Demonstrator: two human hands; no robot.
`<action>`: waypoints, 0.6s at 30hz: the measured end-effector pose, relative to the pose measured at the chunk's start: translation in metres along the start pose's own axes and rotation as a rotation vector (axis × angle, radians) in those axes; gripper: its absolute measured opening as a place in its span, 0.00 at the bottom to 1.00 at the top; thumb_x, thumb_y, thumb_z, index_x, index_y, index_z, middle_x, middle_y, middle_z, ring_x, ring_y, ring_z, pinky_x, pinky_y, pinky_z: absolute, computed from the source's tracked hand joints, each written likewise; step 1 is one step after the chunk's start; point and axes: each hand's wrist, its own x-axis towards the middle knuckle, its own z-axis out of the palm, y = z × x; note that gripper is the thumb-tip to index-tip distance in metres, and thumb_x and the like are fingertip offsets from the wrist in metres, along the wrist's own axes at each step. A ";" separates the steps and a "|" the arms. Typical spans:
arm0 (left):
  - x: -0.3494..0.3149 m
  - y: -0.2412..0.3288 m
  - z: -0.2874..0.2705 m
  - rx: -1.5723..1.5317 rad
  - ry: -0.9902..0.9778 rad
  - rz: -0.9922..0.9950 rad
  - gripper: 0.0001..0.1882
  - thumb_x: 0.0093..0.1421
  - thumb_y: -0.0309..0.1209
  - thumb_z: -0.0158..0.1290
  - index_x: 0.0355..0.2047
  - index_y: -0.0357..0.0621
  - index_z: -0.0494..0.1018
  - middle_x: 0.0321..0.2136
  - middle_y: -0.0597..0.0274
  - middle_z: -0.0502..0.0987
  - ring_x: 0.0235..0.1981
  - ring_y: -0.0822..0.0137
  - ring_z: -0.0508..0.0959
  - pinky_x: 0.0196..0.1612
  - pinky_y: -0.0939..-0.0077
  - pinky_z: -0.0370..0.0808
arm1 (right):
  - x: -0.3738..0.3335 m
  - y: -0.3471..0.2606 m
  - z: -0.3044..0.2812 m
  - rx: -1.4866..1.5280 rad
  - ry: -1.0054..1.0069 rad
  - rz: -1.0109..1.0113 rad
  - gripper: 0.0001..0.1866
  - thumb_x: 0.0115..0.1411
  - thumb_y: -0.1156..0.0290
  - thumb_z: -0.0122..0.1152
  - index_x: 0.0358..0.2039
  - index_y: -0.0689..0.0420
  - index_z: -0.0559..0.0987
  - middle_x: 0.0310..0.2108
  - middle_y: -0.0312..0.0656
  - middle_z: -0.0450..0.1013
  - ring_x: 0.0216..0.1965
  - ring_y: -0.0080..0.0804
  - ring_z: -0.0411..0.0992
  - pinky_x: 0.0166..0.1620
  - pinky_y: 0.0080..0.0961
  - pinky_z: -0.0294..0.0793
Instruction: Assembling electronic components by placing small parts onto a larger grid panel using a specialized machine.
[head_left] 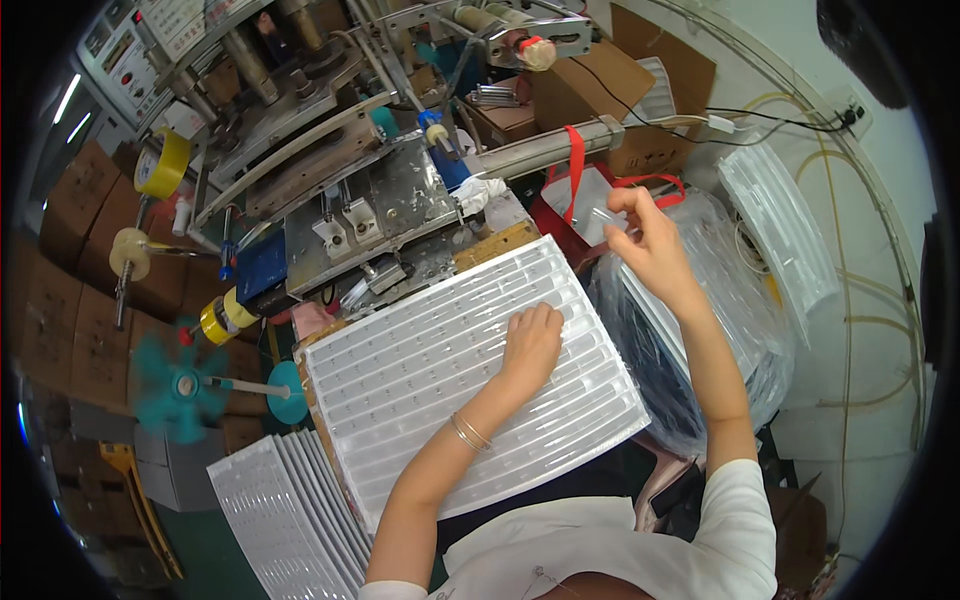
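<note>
A wide white plastic tray (430, 370) with long ridged rows lies tilted in front of me, small parts dotting its grooves. Over its right half rests my left hand (533, 345), fingers curled down onto the rows; what they hold, if anything, is hidden. My right hand (650, 240) is raised beyond the tray's far right corner, thumb and fingers pinched near a small clear plastic piece (603, 217). Below that hand sits a bundle wrapped in clear plastic film (735, 290), next to a red bag (560, 222).
A metal press machine (370, 200) stands just beyond the tray. More white trays are stacked (290, 510) at lower left, near a teal fan (185, 383). Another white tray (780, 230) leans by the right wall. Cardboard boxes (95, 280) line the left; cables hang along the wall.
</note>
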 end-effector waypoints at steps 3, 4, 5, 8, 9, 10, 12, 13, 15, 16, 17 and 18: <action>-0.009 -0.008 0.002 0.120 0.061 0.049 0.06 0.50 0.22 0.49 0.29 0.42 0.73 0.29 0.60 0.69 0.36 0.62 0.71 0.43 0.63 0.63 | 0.005 0.014 0.005 -0.021 0.035 0.030 0.07 0.56 0.73 0.56 0.36 0.59 0.74 0.38 0.38 0.73 0.36 0.25 0.70 0.33 0.20 0.70; -0.014 -0.011 -0.002 0.079 0.001 0.062 0.08 0.51 0.23 0.49 0.32 0.43 0.74 0.30 0.60 0.69 0.36 0.62 0.71 0.43 0.63 0.63 | 0.006 0.018 0.007 0.001 0.019 0.072 0.08 0.56 0.75 0.56 0.37 0.59 0.75 0.40 0.39 0.73 0.39 0.26 0.70 0.34 0.20 0.70; -0.018 -0.014 -0.006 0.036 -0.057 0.077 0.11 0.51 0.23 0.48 0.35 0.43 0.75 0.31 0.61 0.69 0.36 0.62 0.71 0.43 0.63 0.63 | 0.007 0.022 0.011 0.015 -0.010 0.021 0.08 0.56 0.75 0.56 0.37 0.59 0.75 0.40 0.39 0.73 0.39 0.26 0.70 0.34 0.20 0.70; -0.031 -0.012 -0.021 0.085 -0.025 0.075 0.22 0.51 0.23 0.51 0.48 0.50 0.73 0.36 0.60 0.70 0.37 0.63 0.71 0.44 0.62 0.63 | 0.012 0.023 0.022 0.065 -0.020 -0.060 0.13 0.57 0.77 0.53 0.44 0.60 0.75 0.44 0.43 0.71 0.42 0.28 0.69 0.40 0.21 0.72; -0.034 -0.012 -0.028 0.099 0.042 0.081 0.25 0.50 0.23 0.52 0.51 0.52 0.71 0.38 0.59 0.70 0.38 0.63 0.72 0.44 0.62 0.63 | 0.011 0.019 0.024 0.048 -0.033 -0.119 0.13 0.57 0.77 0.53 0.44 0.60 0.75 0.44 0.43 0.71 0.42 0.28 0.69 0.40 0.21 0.72; -0.037 -0.015 -0.039 0.137 0.077 0.059 0.25 0.50 0.23 0.52 0.51 0.52 0.71 0.38 0.59 0.70 0.38 0.63 0.72 0.44 0.62 0.63 | 0.010 0.013 0.027 -0.031 -0.044 -0.200 0.13 0.57 0.78 0.53 0.44 0.61 0.75 0.44 0.43 0.71 0.42 0.29 0.70 0.40 0.21 0.72; -0.045 -0.022 -0.064 -0.134 0.105 -0.084 0.29 0.50 0.24 0.55 0.54 0.56 0.69 0.39 0.59 0.70 0.39 0.62 0.71 0.45 0.62 0.64 | 0.018 0.001 0.045 -0.073 -0.064 -0.321 0.13 0.57 0.78 0.53 0.44 0.61 0.75 0.44 0.43 0.71 0.41 0.29 0.70 0.40 0.20 0.72; -0.045 -0.030 -0.076 -0.114 0.121 -0.101 0.29 0.50 0.24 0.55 0.54 0.56 0.69 0.39 0.59 0.70 0.39 0.62 0.71 0.45 0.62 0.64 | 0.016 -0.005 0.052 0.048 -0.069 -0.214 0.14 0.57 0.79 0.53 0.44 0.61 0.75 0.44 0.43 0.71 0.41 0.29 0.70 0.40 0.20 0.71; -0.040 -0.054 -0.106 -0.088 0.338 -0.260 0.29 0.50 0.24 0.56 0.55 0.55 0.68 0.42 0.59 0.69 0.38 0.61 0.71 0.45 0.63 0.64 | 0.023 -0.012 0.068 0.167 -0.071 -0.108 0.14 0.56 0.80 0.54 0.44 0.61 0.75 0.45 0.43 0.71 0.40 0.29 0.71 0.40 0.20 0.71; -0.035 -0.066 -0.122 0.040 0.500 -0.234 0.27 0.52 0.25 0.55 0.54 0.55 0.69 0.43 0.58 0.68 0.40 0.60 0.70 0.47 0.62 0.63 | 0.028 -0.014 0.078 0.146 -0.124 -0.108 0.14 0.56 0.80 0.55 0.44 0.61 0.75 0.45 0.43 0.71 0.39 0.28 0.71 0.40 0.19 0.71; -0.025 -0.076 -0.137 0.132 0.628 -0.224 0.26 0.53 0.27 0.55 0.54 0.55 0.69 0.45 0.58 0.68 0.41 0.59 0.70 0.48 0.61 0.62 | 0.034 -0.016 0.087 0.119 -0.176 -0.060 0.14 0.56 0.81 0.55 0.44 0.61 0.74 0.45 0.43 0.71 0.39 0.27 0.71 0.40 0.19 0.71; -0.012 -0.085 -0.152 0.273 0.706 -0.251 0.24 0.55 0.30 0.55 0.53 0.54 0.70 0.45 0.58 0.68 0.43 0.58 0.69 0.50 0.58 0.60 | 0.037 -0.018 0.096 0.130 -0.162 -0.095 0.14 0.56 0.80 0.56 0.45 0.60 0.75 0.44 0.41 0.72 0.40 0.27 0.71 0.38 0.20 0.73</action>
